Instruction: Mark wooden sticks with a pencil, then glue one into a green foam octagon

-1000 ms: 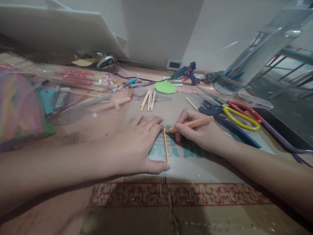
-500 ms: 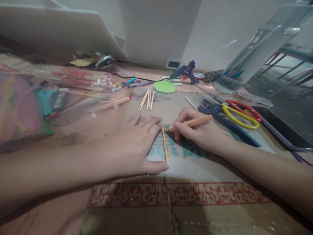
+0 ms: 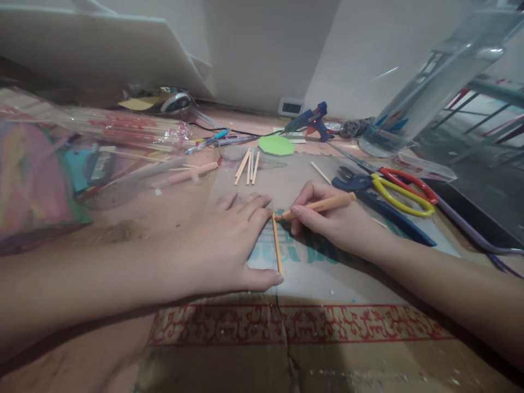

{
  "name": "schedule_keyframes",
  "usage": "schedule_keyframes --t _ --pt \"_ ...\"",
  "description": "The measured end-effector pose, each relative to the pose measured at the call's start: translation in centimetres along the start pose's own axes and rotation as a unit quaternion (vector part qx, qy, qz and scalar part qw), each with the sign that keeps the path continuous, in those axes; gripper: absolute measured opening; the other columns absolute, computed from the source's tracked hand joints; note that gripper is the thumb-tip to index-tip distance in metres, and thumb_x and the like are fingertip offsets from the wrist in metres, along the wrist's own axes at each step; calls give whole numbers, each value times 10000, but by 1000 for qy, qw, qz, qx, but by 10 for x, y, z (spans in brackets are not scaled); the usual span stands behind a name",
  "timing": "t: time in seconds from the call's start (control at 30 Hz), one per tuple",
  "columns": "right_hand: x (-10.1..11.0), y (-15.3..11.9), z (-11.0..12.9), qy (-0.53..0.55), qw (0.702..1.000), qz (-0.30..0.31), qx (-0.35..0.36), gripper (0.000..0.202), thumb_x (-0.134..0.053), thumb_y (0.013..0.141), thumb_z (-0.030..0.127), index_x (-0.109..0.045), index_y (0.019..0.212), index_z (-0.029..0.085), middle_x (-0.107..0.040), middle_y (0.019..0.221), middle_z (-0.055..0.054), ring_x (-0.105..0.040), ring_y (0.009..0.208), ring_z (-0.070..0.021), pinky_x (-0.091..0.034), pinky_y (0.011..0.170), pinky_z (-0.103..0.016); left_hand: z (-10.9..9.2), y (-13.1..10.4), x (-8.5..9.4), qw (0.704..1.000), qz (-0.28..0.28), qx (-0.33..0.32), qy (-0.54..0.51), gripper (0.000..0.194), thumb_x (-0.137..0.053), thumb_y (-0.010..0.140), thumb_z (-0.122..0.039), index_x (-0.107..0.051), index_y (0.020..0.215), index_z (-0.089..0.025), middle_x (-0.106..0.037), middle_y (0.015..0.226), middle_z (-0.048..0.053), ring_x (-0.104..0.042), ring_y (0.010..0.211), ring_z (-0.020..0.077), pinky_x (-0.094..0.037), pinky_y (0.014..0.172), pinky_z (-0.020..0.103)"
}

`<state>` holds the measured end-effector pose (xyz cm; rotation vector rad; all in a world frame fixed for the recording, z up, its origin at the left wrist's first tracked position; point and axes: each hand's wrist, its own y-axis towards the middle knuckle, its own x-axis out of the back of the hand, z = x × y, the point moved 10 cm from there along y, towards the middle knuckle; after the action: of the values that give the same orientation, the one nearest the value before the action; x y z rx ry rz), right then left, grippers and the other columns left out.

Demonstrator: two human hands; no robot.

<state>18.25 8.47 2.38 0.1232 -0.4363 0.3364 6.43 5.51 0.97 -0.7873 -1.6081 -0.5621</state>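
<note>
A thin orange-coloured wooden stick lies lengthwise on the printed cardboard. My left hand rests flat beside it with fingers spread, the index fingertip at its far end and the thumb tip at its near end, keeping it in place. In a writing grip, my right hand is closed around an orange marker. The marker's tip touches the stick near its far end. Beyond my hands lie several short pale sticks and a light green paper octagon.
Right of my hand are blue-handled pliers, red-and-yellow-handled scissors and a phone. A blue glue gun stands at the back, near a clear container. Packaged sticks and a colourful bag occupy the left.
The marker tip has shifted very slightly along the far end of the stick. Both hands otherwise keep their places.
</note>
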Motion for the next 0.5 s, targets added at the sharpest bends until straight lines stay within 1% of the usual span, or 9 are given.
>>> schedule_keyframes --t 0.1,0.33,0.5 --pt "3 1 1 4 1000 -13 5 250 -739 902 378 -562 822 220 -740 661 -6 -692 604 -157 -512 565 -263 0 1 0 1000 -3 0 -2 1008 -590 821 -746 -444 1512 -27 -362 1635 268 -324 1528 446 -243 1250 619" --pt "-8 -4 0 2 999 40 -11 269 -694 936 406 -544 803 227 -738 624 -6 -672 553 -149 -496 536 -260 0 0 -2 1000 -1 -4 7 1013 -581 832 -749 -450 1497 3 -356 1631 287 -321 1527 449 -237 1246 623" --pt "-1 -4 0 -10 1000 12 0 241 -678 949 384 -543 826 226 -729 617 1 -645 555 -141 -483 539 -255 -1 -1 4 999 -42 -13 -8 977 -626 800 -748 -493 1466 -46 -430 1593 263 -357 1509 433 -276 1235 589"
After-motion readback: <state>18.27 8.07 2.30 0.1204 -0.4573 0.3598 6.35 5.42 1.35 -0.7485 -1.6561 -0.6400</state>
